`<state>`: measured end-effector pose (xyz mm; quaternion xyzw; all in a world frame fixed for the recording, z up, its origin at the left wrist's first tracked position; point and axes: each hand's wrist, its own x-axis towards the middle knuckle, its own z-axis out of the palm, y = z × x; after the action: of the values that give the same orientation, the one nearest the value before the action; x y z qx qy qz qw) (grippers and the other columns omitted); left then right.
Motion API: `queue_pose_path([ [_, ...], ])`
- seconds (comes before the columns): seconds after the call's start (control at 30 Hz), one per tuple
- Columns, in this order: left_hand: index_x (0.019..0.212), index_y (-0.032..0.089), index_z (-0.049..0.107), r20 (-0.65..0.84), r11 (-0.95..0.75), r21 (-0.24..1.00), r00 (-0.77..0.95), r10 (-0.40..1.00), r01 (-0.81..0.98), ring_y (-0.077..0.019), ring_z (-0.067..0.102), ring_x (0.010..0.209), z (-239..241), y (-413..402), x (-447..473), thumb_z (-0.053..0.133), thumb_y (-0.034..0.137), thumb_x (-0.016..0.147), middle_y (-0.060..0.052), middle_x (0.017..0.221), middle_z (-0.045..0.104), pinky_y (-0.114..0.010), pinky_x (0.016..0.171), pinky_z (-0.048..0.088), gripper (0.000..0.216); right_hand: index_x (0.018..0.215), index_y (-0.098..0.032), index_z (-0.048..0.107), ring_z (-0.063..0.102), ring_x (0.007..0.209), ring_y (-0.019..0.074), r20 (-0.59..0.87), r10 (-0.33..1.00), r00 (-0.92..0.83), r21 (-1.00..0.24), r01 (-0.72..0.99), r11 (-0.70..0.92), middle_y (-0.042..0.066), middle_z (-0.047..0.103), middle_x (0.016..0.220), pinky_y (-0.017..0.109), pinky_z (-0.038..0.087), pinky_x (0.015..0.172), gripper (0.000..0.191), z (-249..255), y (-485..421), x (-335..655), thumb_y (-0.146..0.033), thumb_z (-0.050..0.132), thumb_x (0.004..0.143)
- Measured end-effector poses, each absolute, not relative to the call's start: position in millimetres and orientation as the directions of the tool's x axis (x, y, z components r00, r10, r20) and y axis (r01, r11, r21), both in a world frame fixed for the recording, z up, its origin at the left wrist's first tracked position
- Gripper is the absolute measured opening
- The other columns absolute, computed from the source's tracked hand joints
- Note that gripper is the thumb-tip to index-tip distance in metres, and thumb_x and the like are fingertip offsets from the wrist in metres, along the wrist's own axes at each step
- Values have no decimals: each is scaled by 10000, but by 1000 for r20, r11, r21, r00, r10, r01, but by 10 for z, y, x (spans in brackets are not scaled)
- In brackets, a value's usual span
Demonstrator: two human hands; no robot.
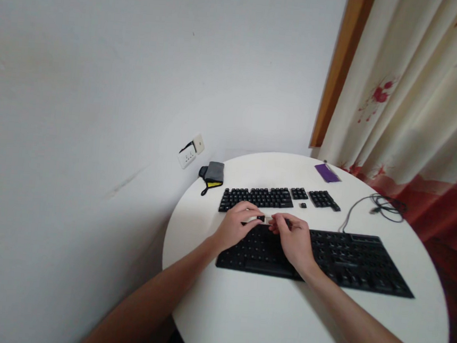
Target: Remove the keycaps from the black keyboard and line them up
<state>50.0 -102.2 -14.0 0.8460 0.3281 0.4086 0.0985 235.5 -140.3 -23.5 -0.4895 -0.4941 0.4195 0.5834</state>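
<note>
My left hand [239,226] reaches over the left part of a black keyboard base [348,262]. Its thumb and fingers pinch a small black keycap [261,218]. Facing it, my right hand [292,238] is closed, thumb against curled fingers, just above the keyboard's top edge. A small pale thing shows at its fingertips, too little of it to name. The keyboard lies flat, its key positions looking bare of caps. Behind both hands, loose black keycaps [256,197] stand in rows, with a smaller cluster [299,193] and a number-pad block [324,199] to the right.
One single keycap [303,205] lies apart from the rows. A grey cloth pouch [214,172] sits at the back left, a purple packet [327,173] at the back right. The keyboard's coiled cable [389,207] rests on the round white table [236,311]. A wall socket [187,156] is at left.
</note>
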Motion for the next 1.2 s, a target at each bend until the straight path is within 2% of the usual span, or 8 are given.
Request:
queue_pose_path([
  [0.07,992,198,709,637,-727,388,406,655,566,-198,618,948,-135,-873,338,654,265,872,-67,994,690,-357,881,489,147,832,-122,715,651,629,195,174,972,159,-984,1,176,101,723,775,313,531,624,348,-240,-1410,2356,-449,594,846],
  [0.17,954,207,708,562,-644,308,413,717,700,-211,615,875,-162,-652,61,697,273,834,-43,911,721,-373,832,469,137,835,-129,715,652,647,193,194,972,134,-981,10,195,96,722,788,305,527,621,334,-238,-1428,2352,-438,589,856],
  [0.37,829,227,735,374,-612,256,507,776,748,-196,597,869,-291,-513,-155,716,310,812,-12,883,733,-347,840,426,86,818,-137,713,650,644,189,203,971,124,-979,7,203,90,718,772,295,520,606,326,-192,-1449,2354,-440,597,850],
  [0.67,798,224,736,437,-585,215,459,773,782,-215,534,939,-262,-554,-149,717,241,768,-39,989,647,-368,882,426,39,804,-142,710,645,639,181,218,970,112,-976,-5,220,82,713,757,287,523,598,310,-131,-1481,2354,-427,597,853],
  [0.83,862,216,695,439,-572,224,443,782,789,-224,519,982,-276,-555,-148,715,227,746,-39,1045,614,-383,928,404,118,797,-147,709,642,641,176,222,969,106,-975,-11,224,76,710,756,281,517,596,306,-138,-1478,2354,-424,594,855],
  [1.2,841,201,611,429,-550,248,418,801,798,-232,523,998,-296,-533,-163,699,199,726,-41,1025,602,-381,928,387,145,804,-152,710,644,648,179,214,974,77,-976,-26,216,76,716,776,285,509,597,306,-145,-1480,2358,-434,602,848],
])
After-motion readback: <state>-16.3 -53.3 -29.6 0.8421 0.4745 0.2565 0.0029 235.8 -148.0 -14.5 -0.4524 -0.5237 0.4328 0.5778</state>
